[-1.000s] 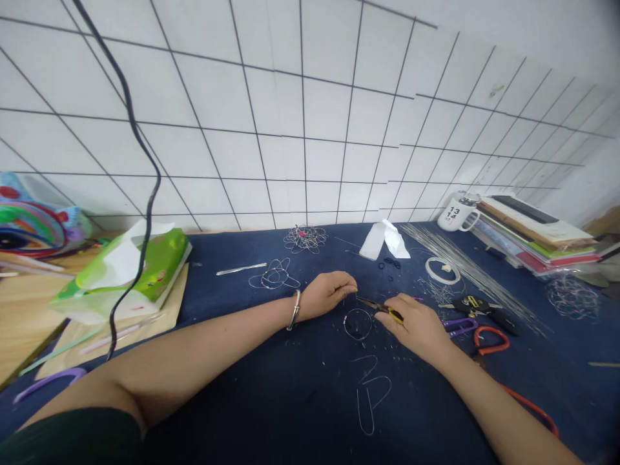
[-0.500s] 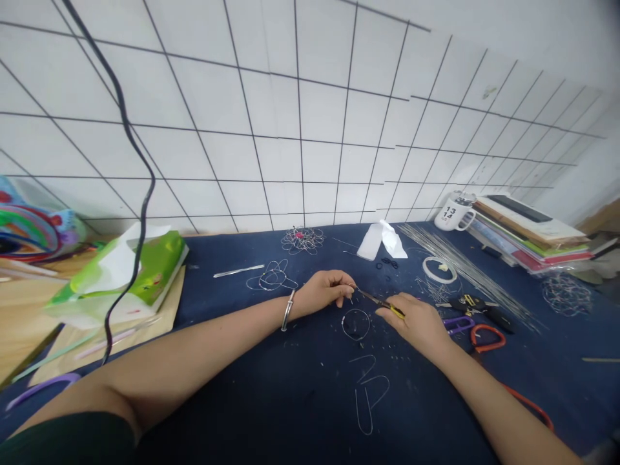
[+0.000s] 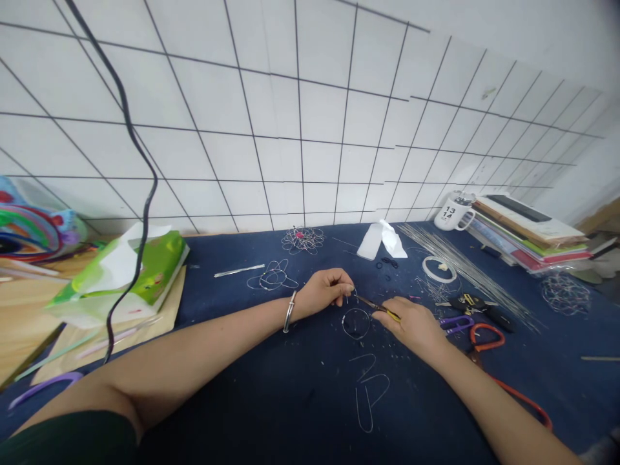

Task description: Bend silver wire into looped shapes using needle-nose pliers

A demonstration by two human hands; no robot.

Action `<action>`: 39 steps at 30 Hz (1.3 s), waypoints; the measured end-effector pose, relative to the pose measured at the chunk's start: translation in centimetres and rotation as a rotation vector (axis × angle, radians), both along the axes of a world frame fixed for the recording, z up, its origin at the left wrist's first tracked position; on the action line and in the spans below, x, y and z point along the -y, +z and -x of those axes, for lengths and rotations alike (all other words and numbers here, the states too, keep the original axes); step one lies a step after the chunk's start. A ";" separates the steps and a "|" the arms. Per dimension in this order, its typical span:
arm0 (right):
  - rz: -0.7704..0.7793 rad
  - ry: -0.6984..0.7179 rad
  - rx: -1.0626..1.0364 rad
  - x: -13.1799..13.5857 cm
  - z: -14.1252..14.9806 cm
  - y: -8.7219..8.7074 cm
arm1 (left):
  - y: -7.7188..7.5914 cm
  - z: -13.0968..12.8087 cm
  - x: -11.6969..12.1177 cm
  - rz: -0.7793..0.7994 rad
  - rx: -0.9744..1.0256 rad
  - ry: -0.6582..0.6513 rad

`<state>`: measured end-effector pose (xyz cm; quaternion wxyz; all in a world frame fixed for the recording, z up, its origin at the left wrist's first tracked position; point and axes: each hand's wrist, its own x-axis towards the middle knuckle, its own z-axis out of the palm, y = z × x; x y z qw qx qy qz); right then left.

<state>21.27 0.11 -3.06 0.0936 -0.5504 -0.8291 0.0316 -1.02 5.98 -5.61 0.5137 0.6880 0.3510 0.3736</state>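
My left hand point(image 3: 327, 289) is closed in a pinch on a thin piece of wire point(image 3: 356, 294), whose bent end shows beside the fingertips. My right hand point(image 3: 411, 323) is wrapped round yellow-handled pliers point(image 3: 387, 311). The pliers' narrow jaws point left, close to the wire; whether they grip it I cannot tell. Just below the hands a wire ring point(image 3: 356, 323) lies on the dark blue cloth point(image 3: 271, 394). Nearer to me are several bent wire pieces point(image 3: 372, 394). Small cut bits are scattered around.
Left stands a green tissue pack point(image 3: 159, 268) behind a hanging black cable point(image 3: 140, 245). Behind lie wire flower shapes point(image 3: 274, 276) and a wire bundle point(image 3: 303, 240). At right are straight wires point(image 3: 465, 271), black-handled pliers point(image 3: 475, 307), red-handled scissors point(image 3: 487, 336) and a white mug point(image 3: 453, 216).
My right hand and the pliers have shifted slightly right and down, away from my left fingertips. The wire's curved end now shows between them. My left hand has barely moved.
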 end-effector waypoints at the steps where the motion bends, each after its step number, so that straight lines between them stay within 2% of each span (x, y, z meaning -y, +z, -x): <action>1: 0.003 0.001 -0.001 0.0 0.0 0.0 | 0.0 0.0 0.0 -0.002 0.001 0.001; 18: 0.003 0.008 0.027 0.0 0.0 -0.1 | -0.2 -0.4 -0.1 0.006 -0.001 -0.010; 21: -0.010 -0.005 0.008 -0.5 -0.6 0.1 | 0.0 -0.1 -0.6 -0.072 -0.049 0.015; 28: -0.013 -0.054 -0.048 -1.3 -2.0 0.8 | -0.4 0.7 -1.8 -0.315 -0.294 0.238; 34: -0.024 -0.061 -0.059 -1.4 -2.2 0.8 | -0.7 0.2 -2.4 -0.502 -0.429 0.202; 39: -0.020 -0.065 -0.072 -1.5 -2.3 0.7 | -0.1 0.3 -2.1 -0.578 -0.441 0.277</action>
